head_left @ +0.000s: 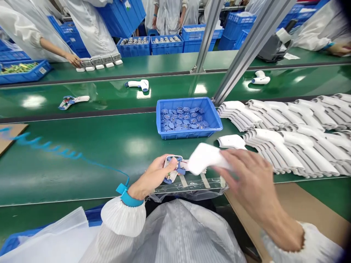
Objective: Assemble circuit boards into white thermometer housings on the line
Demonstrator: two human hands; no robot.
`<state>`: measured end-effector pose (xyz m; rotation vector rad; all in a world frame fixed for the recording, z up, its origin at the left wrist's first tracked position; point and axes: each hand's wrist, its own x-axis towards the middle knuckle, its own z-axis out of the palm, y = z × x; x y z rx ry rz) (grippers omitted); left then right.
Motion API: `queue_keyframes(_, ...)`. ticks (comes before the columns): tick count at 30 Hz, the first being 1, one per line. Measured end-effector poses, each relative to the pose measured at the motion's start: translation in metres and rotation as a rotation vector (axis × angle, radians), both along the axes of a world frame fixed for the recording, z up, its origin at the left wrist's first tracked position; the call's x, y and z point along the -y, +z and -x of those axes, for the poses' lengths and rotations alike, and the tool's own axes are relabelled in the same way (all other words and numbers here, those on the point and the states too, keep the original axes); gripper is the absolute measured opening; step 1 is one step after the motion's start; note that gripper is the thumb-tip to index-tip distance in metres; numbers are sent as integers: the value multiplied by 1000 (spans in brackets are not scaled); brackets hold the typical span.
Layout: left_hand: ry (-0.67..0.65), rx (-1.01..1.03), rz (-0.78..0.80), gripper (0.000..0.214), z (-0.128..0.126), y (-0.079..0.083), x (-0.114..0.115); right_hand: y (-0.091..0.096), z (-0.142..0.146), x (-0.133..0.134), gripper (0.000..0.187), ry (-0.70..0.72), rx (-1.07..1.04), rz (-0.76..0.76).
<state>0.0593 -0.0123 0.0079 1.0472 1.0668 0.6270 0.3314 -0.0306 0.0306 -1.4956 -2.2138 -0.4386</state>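
White plastic gun-shaped housing (205, 159) is held by the right hand (251, 179), its fingers (230, 160) pressed together along the shell, just beside a white housing with blue parts (172, 168), apparently pinched by the left hand (152, 177) above the green table (82, 175).

Motion blur smears the edges of the white housing (205, 159) in the right grip (253, 182), so we cannot read its details. The left grip (152, 177) hides much of the open casing (171, 170), and we cannot tell what sits inside. The small blue parts (182, 118) in the blue bin (189, 133) are too small to identify. Along the top edge, a co-worker's white coat (168, 18) is cut off, and the stacked white shells (309, 120) run past the right edge.
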Motion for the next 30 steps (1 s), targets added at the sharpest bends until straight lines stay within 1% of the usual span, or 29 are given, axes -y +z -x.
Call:
queue_keyframes(2,7,-12,-15,55,-1,2,-1,6,28,7,25,91,28,29)
queue_keyframes(4,8,13,-32,57,-2,1,-2,6,49,10,21,142,46,69)
queue_keyframes(7,19,-12,-41,56,-2,-2,-2,0,68,10,21,178,71,132)
queue_keyframes(9,40,-88,-82,48,-1,-3,-2,-4,72,6,28,186,41,203)
queue_keyframes(11,44,-138,-169,40,-1,-2,-1,-6,71,1,39,201,-76,364)
queue_keyframes(12,29,-145,-214,39,-2,-1,0,-5,70,-1,39,223,-163,490)
queue_keyframes(14,5,-183,-291,38,-4,3,2,-2,64,-6,25,280,-352,774)
queue_keyframes(15,7,-223,-320,37,-5,4,4,-1,61,-7,17,307,-437,892)
queue_keyframes(16,21,-271,-340,35,-7,5,5,0,58,-8,14,326,-505,981)
queue_keyframes(17,40,-312,-347,35,-8,6,6,0,56,-9,13,334,-557,1035)
queue_keyframes(18,49,-332,-339,35,-8,6,7,-1,54,-9,15,331,-597,1059)
queue_keyframes(20,39,-336,-304,38,-7,6,8,-4,54,-10,21,315,-671,1055)
queue_keyframes(21,26,-353,-289,40,-6,7,9,-5,56,-11,24,304,-715,1029)
queue_keyframes(23,13,-429,-298,44,-4,9,10,-4,70,-14,27,283,-809,924)
queue_keyframes(25,31,-470,-366,40,-3,13,10,1,91,-20,25,213,-845,762)
queue_keyframes(26,36,-455,-403,35,-4,16,10,3,104,-23,29,154,-826,666)
queue_keyframes(27,26,-429,-434,31,-5,17,11,5,116,-26,38,95,-781,570)
queue_keyframes(28,-3,-409,-461,25,-6,17,11,6,127,-28,46,46,-718,475)
queue_keyframes(30,-81,-447,-518,11,-9,15,12,5,143,-33,52,18,-580,325)
